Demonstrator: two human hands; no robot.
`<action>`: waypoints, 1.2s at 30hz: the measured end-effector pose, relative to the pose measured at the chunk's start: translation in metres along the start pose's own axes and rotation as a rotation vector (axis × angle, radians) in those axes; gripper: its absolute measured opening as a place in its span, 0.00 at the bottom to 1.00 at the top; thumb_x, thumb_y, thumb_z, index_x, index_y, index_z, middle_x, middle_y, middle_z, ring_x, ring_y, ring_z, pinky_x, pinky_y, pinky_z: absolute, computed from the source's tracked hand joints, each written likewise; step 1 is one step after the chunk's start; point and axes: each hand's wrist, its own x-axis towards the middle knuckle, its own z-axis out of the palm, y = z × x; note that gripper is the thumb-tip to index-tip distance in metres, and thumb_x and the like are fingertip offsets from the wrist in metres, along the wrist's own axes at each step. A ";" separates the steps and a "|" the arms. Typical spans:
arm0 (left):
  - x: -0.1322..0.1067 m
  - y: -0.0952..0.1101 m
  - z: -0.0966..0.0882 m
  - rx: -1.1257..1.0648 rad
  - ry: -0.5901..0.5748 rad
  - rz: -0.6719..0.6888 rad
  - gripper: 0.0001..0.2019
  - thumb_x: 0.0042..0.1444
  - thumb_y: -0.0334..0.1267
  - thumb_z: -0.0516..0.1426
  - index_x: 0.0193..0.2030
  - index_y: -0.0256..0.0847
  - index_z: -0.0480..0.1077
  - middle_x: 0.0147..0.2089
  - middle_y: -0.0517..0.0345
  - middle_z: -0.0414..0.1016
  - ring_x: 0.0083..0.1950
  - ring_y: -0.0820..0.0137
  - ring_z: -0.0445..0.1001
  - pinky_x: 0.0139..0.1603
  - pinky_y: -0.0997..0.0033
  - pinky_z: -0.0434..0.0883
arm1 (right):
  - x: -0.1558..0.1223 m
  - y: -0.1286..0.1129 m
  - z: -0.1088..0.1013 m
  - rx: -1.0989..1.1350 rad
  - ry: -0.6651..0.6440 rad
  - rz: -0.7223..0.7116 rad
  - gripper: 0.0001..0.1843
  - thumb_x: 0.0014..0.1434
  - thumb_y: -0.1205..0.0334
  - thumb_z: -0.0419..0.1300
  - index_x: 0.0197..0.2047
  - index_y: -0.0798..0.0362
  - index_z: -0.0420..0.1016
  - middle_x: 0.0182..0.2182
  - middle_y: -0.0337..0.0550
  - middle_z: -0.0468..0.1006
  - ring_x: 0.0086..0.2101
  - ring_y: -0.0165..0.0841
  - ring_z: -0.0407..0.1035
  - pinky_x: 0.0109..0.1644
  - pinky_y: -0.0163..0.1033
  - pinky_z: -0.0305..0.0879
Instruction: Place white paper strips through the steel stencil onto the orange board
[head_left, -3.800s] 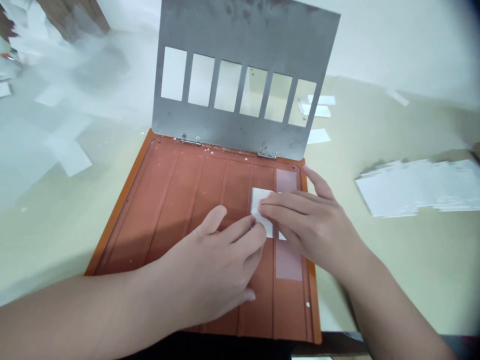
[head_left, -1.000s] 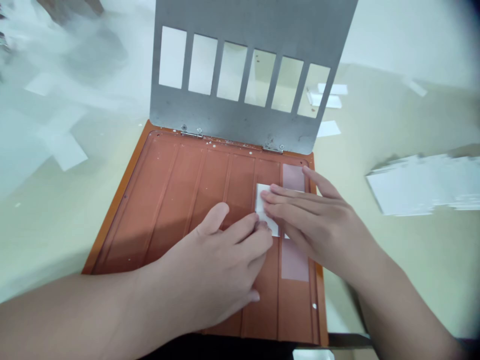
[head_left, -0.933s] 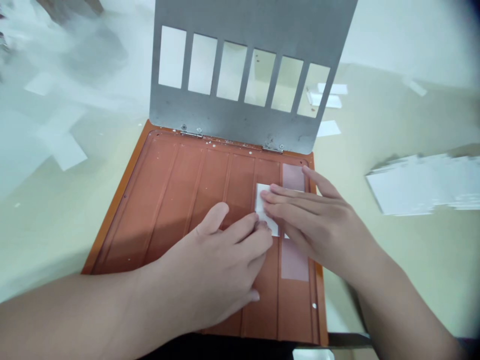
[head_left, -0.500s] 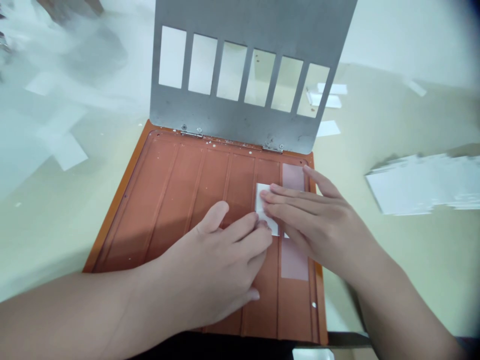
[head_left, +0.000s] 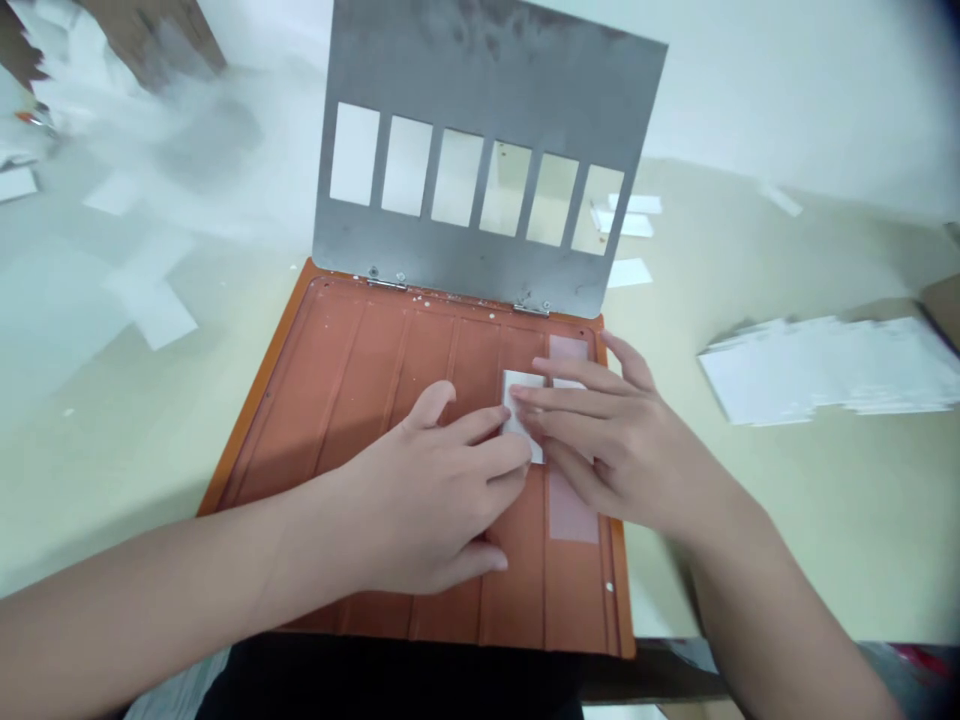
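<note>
A small white rectangular card [head_left: 525,380] lies on the orange-brown grooved board [head_left: 337,380], just left of its rightmost channel. My left hand [head_left: 442,480] reaches over from the left with bent fingertips touching the card's left and lower part; the thumb sticks out apart. From the other side, my right hand [head_left: 630,430] rests spread fingertips on the card's surface. Under the right hand runs a pale pink translucent strip [head_left: 574,510] in the rightmost channel. A white piece on that strip is mostly covered by the fingers.
A grey metal lid [head_left: 487,70] with a row of rectangular windows stands raised on hinges at the board's back edge. To the right, a fanned stack of white cards [head_left: 825,365] lies on the table [head_left: 787,520]. Loose white pieces [head_left: 630,272] lie behind the lid's right side.
The camera view has shifted, showing more of the lid's top. My right fingers have lifted and spread somewhat, uncovering more of the card and the white piece. My left hand stays at the card.
</note>
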 end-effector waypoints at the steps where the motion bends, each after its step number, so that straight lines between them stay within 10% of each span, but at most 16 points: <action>1: 0.000 0.000 0.000 0.000 -0.002 0.002 0.25 0.58 0.53 0.61 0.53 0.34 0.73 0.52 0.49 0.77 0.55 0.57 0.70 0.57 0.53 0.61 | 0.000 0.000 -0.001 0.017 -0.002 0.006 0.12 0.64 0.67 0.56 0.39 0.47 0.81 0.46 0.36 0.84 0.56 0.43 0.72 0.69 0.60 0.46; 36: 0.002 -0.019 0.005 0.043 0.151 0.111 0.07 0.64 0.39 0.57 0.43 0.40 0.75 0.44 0.56 0.77 0.47 0.66 0.74 0.46 0.63 0.58 | 0.006 0.016 0.016 -0.015 0.087 0.304 0.10 0.64 0.52 0.60 0.39 0.46 0.81 0.50 0.44 0.81 0.52 0.42 0.71 0.58 0.57 0.48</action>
